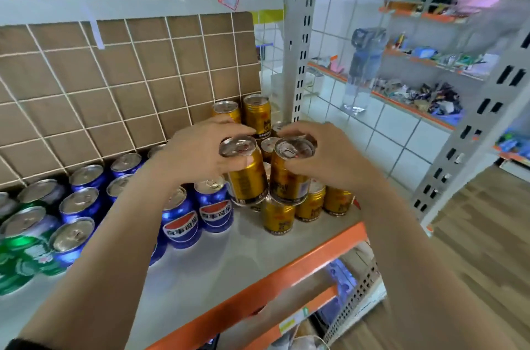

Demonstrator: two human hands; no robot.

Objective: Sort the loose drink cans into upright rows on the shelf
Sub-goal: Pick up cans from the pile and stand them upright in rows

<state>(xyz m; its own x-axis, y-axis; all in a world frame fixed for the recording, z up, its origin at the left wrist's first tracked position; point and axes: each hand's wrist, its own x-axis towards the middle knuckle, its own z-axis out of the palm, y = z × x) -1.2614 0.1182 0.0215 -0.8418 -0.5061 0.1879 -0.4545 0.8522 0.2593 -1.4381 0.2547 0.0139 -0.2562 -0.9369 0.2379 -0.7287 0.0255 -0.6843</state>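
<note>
Shelf board [258, 249], grey w/ an orange front lip [286, 272], fills the near view; wood floor [473, 235] shows at right. On the board, left to right: green cans [20, 258], cut off by the frame edge; blue cans [180, 220] upright in rows running back; gold cans [278, 219] upright at the right end, near the lip.

Both forearms reach in from the bottom. Left hand [198, 149] grips the left gold can [248, 177] round its upper part, fingers curled over the far side, thumb on the near side. Right hand [324, 154] grips the right gold can [289, 180] the same way. The 2 held cans are side by side, about upright, tops toward the camera, just above the standing gold ones. Can't tell if their bases touch the tops below.

Hands hide the middle of the gold group, so its rows can't be counted. Behind: wire grid [114, 85] w/ cardboard [57, 77] at its back, a slotted post [299, 54], then far racks [415, 62] w/ small goods, too blurred to name.
</note>
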